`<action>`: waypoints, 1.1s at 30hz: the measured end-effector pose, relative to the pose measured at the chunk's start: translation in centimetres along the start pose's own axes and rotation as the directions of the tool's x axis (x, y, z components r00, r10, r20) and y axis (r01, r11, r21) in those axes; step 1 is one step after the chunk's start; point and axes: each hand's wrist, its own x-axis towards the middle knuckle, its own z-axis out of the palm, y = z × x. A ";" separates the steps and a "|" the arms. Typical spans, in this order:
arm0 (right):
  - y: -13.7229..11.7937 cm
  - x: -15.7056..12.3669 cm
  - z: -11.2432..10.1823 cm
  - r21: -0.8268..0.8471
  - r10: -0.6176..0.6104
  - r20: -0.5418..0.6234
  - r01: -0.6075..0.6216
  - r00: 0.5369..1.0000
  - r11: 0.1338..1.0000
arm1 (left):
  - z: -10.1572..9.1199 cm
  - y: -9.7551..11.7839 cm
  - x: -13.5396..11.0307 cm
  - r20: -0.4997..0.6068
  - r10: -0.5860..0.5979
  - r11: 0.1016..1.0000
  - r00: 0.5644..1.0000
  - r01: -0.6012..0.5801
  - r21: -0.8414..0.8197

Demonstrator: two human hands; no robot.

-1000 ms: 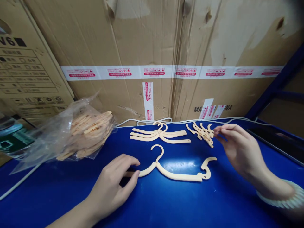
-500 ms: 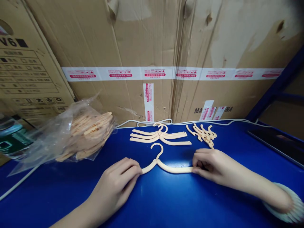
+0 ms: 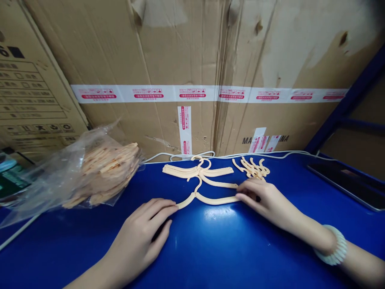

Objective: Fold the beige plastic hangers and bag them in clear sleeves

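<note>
One slim cream hanger (image 3: 210,201) with gently curved sides

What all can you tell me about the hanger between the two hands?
That hanger is pale cream, smooth and plastic-looking, with a hook and two curved wings meeting at a joint. It lies unfolded on the blue table, hook on the far side. The left hand has its fingers over the left wing's end, thumb apart; the right hand appears to pinch the other end. The hook overlaps the stacked hangers; which lies on top is unclear.
</note>
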 end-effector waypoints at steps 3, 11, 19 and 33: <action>0.1 0.2 -1.2 0.083 0.093 -0.159 -0.081 0.983 0.993 | 0.0 0.0 -0.1 -0.010 -0.015 1.000 1.000 0.015 0.002; 1.5 0.7 -2.2 0.143 0.105 -0.241 -0.072 0.965 0.987 | -0.3 0.1 0.1 -0.046 0.033 0.999 0.998 -0.032 0.017; 0.7 0.4 -0.8 0.060 -0.167 0.048 0.164 0.985 0.985 | 0.0 0.1 -0.4 -0.027 0.037 0.998 0.999 -0.038 -0.043; 1.6 0.3 0.7 0.074 -0.142 0.032 0.140 0.989 0.987 | -0.5 0.8 -0.1 -0.009 0.144 0.983 0.990 -0.144 -0.112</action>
